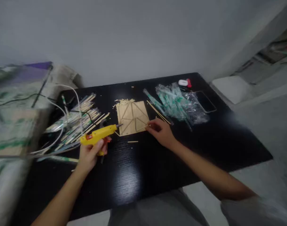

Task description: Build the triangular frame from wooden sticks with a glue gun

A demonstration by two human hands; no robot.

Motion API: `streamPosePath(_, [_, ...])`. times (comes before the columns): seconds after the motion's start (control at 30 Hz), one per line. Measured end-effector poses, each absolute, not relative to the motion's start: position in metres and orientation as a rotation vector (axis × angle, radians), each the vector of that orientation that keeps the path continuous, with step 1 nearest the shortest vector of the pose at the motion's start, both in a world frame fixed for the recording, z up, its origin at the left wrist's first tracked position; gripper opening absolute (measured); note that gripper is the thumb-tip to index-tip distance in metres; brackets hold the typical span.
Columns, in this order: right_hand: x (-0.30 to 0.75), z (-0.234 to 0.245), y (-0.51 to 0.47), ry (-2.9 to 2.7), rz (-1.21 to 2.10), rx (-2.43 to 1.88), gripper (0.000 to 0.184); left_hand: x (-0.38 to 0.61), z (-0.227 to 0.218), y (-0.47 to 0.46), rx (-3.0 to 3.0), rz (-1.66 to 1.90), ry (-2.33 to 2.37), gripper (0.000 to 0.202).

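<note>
My left hand point(90, 153) is wrapped round the handle of a yellow glue gun point(99, 133), its nozzle pointing right at the near left part of a wooden board point(140, 110). Thin sticks point(126, 113) form a pointed frame on the board. At the board's near right corner, my right hand point(162, 133) pinches a thin wooden stick point(142, 128), which reaches left over the board. A short stick piece point(133, 142) lies on the table in front of it.
Bundles of sticks point(87, 116) in plastic lie on the left, crossed by a white cable point(78, 103). Stick offcuts point(124, 101) lie behind the board. To the right are plastic wrappers point(172, 100), a phone point(205, 102) and a white case point(183, 83) on the black table point(152, 175).
</note>
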State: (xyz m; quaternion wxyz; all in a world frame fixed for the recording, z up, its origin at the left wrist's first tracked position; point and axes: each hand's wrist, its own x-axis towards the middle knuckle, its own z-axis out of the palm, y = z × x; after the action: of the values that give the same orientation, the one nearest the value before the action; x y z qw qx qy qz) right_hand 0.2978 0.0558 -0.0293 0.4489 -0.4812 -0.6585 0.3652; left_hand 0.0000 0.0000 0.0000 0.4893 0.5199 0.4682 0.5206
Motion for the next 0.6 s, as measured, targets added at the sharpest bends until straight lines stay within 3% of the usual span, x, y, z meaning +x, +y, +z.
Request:
streamPosePath(0.33, [0.295,-0.029,0.060,-1.619,0.956,-1.170,0.015,0.004,0.005,-0.009,1.512,1.029,1.284,0.030])
streamPosePath(0.6, [0.296,-0.029,0.063,-1.621,1.026,-1.124,0.025,0.020,0.013,-0.001,1.793,0.859,1.383,0.027])
